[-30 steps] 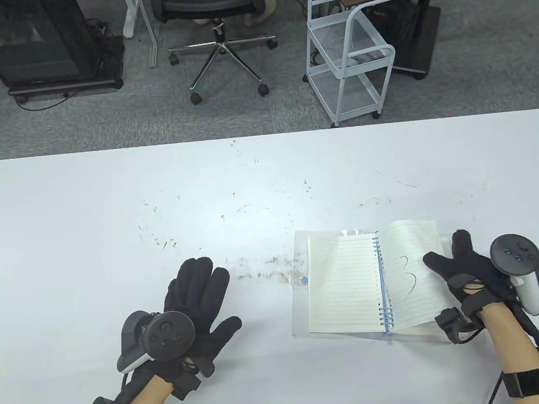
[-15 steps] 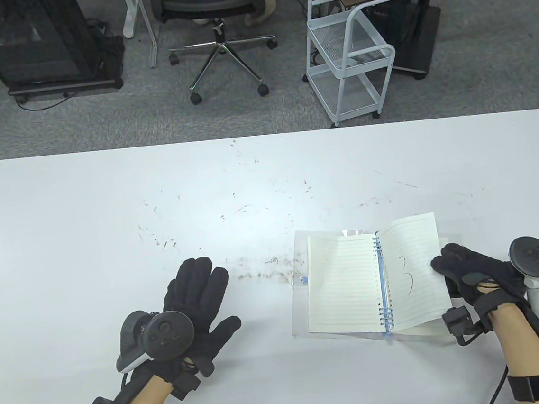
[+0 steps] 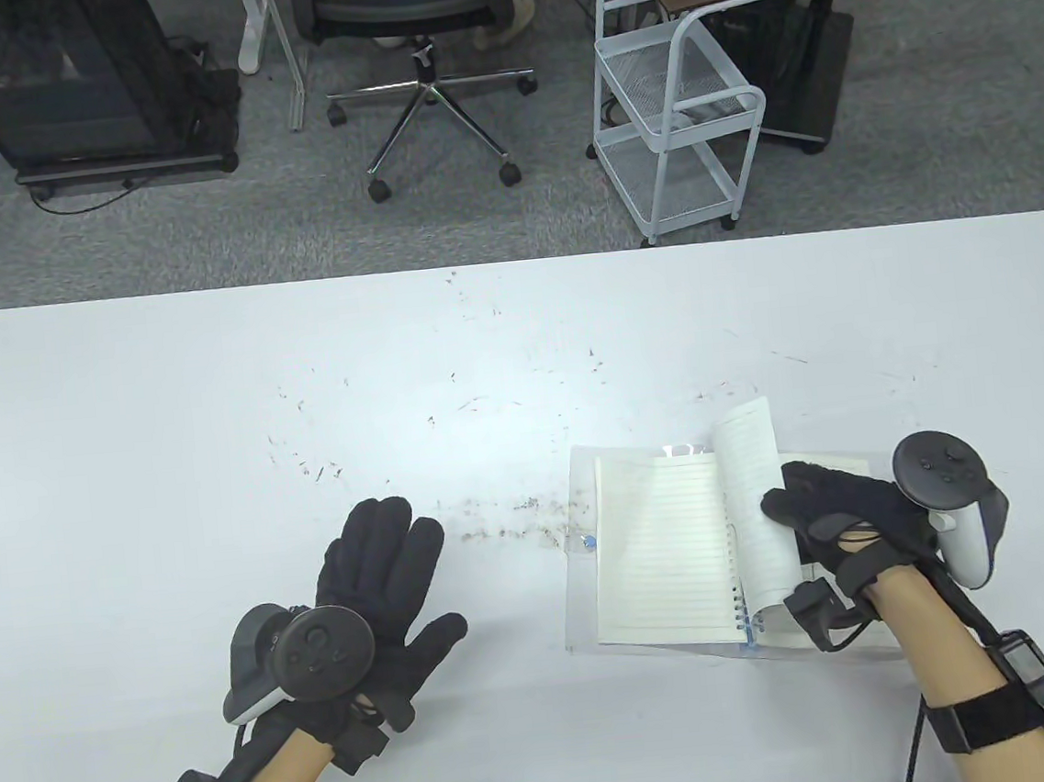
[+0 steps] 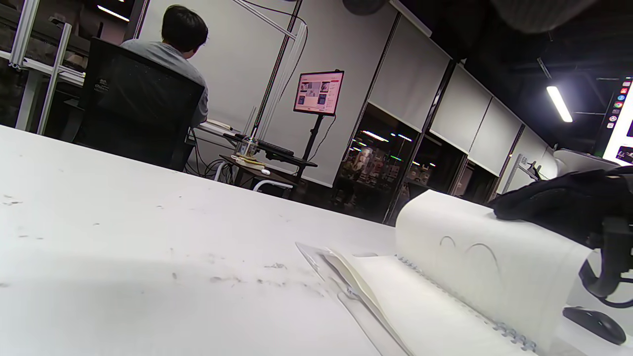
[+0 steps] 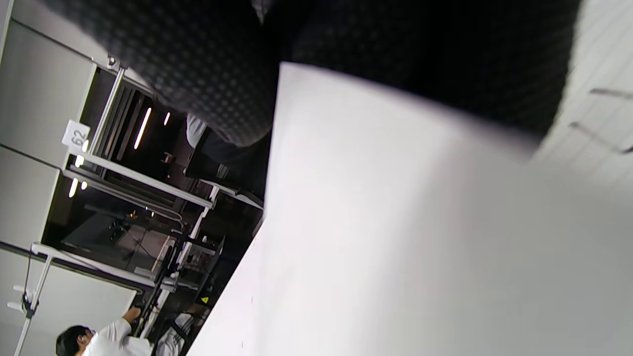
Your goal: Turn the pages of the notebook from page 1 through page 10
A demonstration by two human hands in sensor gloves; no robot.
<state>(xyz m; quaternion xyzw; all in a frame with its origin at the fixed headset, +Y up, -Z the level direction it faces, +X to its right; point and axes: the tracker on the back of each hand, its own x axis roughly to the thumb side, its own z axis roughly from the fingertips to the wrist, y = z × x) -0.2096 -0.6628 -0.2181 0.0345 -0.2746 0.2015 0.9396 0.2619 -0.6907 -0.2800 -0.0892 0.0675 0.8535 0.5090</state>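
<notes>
A spiral notebook (image 3: 662, 553) with lined pages lies open on a clear plastic cover at the table's front right. My right hand (image 3: 787, 504) grips the outer edge of the right-hand page (image 3: 754, 498) and holds it lifted and curled, standing over the spiral. In the left wrist view the raised page (image 4: 484, 262) shows a handwritten 3, with my right hand (image 4: 554, 207) on its top edge. In the right wrist view the page (image 5: 395, 207) fills the frame under my gloved fingers (image 5: 198, 74). My left hand (image 3: 382, 561) rests flat on the table, fingers spread, well left of the notebook.
The white table (image 3: 211, 421) has dark specks and scuffs across its middle. Beyond its far edge stand an office chair (image 3: 422, 22), a white wire cart (image 3: 676, 118) and a black cabinet (image 3: 59, 85).
My right hand slid to the page's outer edge, took hold of it and swung it up and to the left; the page went from lying flat to standing. My left hand has not moved.
</notes>
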